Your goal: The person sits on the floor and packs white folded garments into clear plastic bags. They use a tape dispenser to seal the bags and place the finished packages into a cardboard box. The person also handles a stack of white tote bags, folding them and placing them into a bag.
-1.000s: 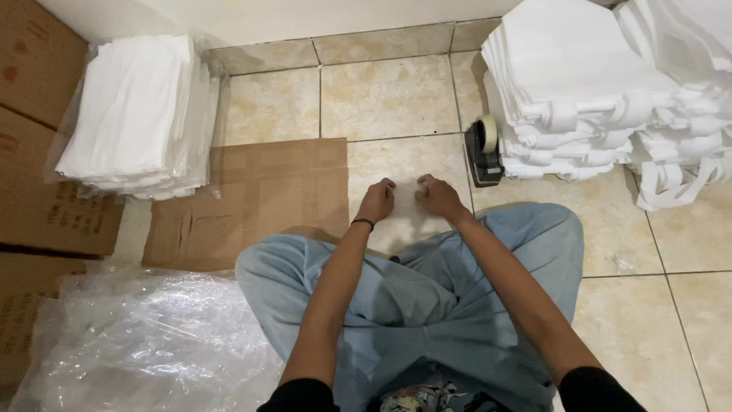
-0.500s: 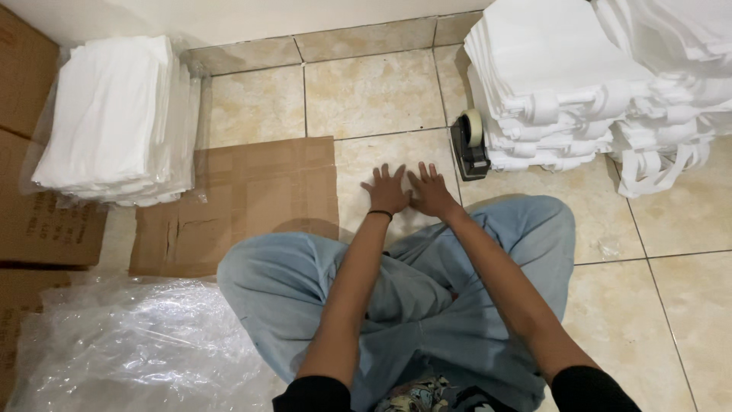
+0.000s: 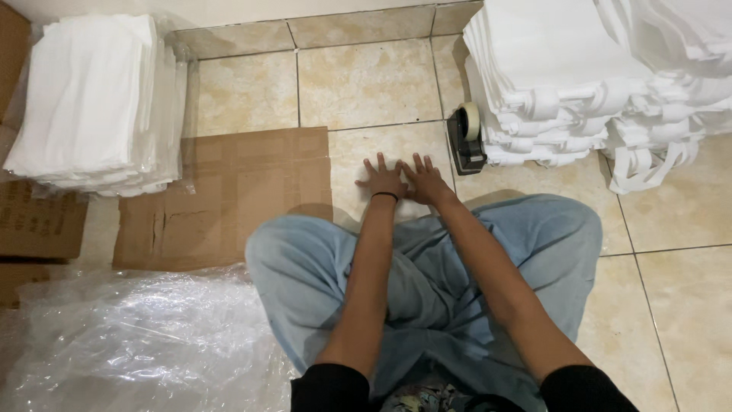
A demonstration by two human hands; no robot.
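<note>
I sit cross-legged in light blue trousers [image 3: 427, 282] on a beige tiled floor [image 3: 366, 84]. My left hand [image 3: 383, 179] and my right hand [image 3: 423, 180] lie flat side by side on the tiles in front of my knees, fingers spread, holding nothing. A black band circles my left wrist. Just right of my right hand stands a black tape dispenser [image 3: 463, 139] with a roll of pale tape.
A tall stack of folded white fabric bags [image 3: 579, 84] fills the right. Another white stack [image 3: 95, 107] sits at the left. Flattened brown cardboard [image 3: 229, 198] lies left of my hands. Clear crumpled plastic sheeting [image 3: 130, 343] covers the near left floor. Brown boxes [image 3: 34, 225] line the left edge.
My hands went from loosely curled and slightly apart to pressed flat together on the floor with fingers spread. The view has shifted a little to the right.
</note>
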